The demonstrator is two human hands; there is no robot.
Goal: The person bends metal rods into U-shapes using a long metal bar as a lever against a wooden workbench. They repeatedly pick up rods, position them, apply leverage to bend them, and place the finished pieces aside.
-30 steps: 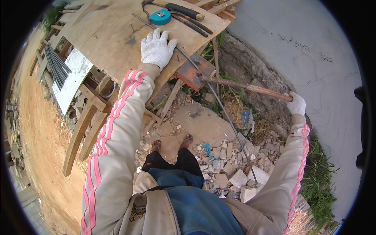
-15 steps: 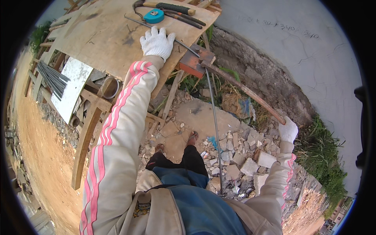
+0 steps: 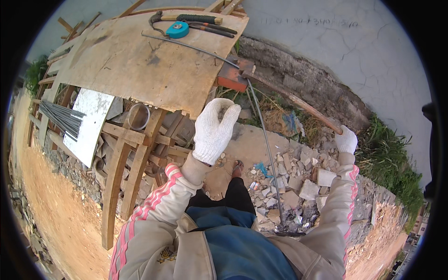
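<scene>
My right hand (image 3: 346,140), in a white knit glove, is closed round the end of a long rusty bending bar (image 3: 312,110). The bar's head meets a reddish metal block (image 3: 232,82) at the board's corner. A thin steel rod (image 3: 196,47) lies across the plywood board (image 3: 126,56), its far end hooked, and runs into that block. From there a steel rod (image 3: 266,133) slopes down toward the rubble; the bar's head hides whether both parts are one piece. Gloved too, my left hand (image 3: 214,130) hovers off the board's near edge, fingers curved, thumb apart, nothing visible in it.
On the board lie a hammer (image 3: 200,19), a blue tape measure (image 3: 177,30) and dark-handled pincers (image 3: 212,30). Steel rods (image 3: 63,119) rest on a white panel (image 3: 88,126) at left. Broken rubble (image 3: 291,186) covers the ground; a concrete wall (image 3: 326,42) stands at right.
My left hand has come off the board and rod, back toward my body, its fingers now curled. My right hand keeps hold of the bar. The view has shifted slightly.
</scene>
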